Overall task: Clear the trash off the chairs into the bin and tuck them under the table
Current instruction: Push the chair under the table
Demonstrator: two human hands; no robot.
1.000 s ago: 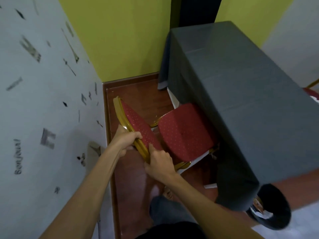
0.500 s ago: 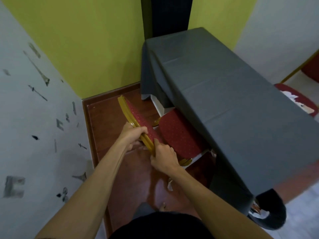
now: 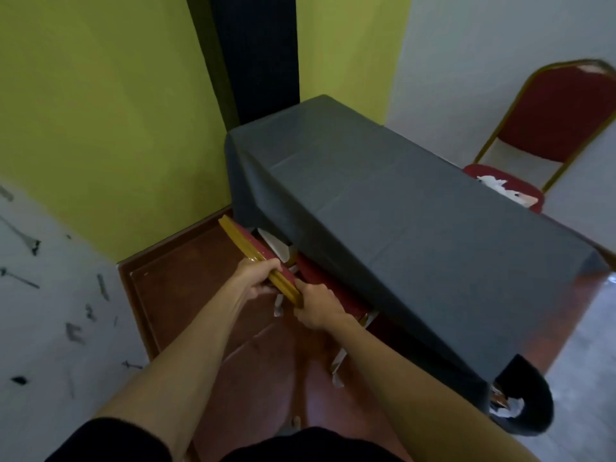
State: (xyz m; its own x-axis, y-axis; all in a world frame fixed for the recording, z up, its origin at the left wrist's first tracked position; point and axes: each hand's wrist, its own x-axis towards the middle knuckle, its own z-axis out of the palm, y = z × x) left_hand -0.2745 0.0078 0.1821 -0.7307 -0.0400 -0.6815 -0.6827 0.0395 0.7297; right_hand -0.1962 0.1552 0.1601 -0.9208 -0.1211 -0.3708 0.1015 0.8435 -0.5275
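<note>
A red chair with a gold frame [image 3: 246, 246] stands at the near side of the table [image 3: 400, 208], which is draped in a grey cloth. Most of its seat is hidden under the cloth. My left hand [image 3: 258, 276] and my right hand [image 3: 318, 308] both grip the top of its backrest. A second red chair [image 3: 560, 125] stands at the far side of the table, with white crumpled trash [image 3: 500, 188] on its seat. A black bin [image 3: 526, 408] with paper in it sits by the table's near right corner.
A white wall with black marks runs close on the left, a yellow-green wall and a dark doorway lie behind the table. The floor here is red-brown; a lighter grey floor begins at the right.
The near chair has slid further under the table, so the cloth now covers most of its seat. My view has lifted, bringing the second chair and its trash into sight.
</note>
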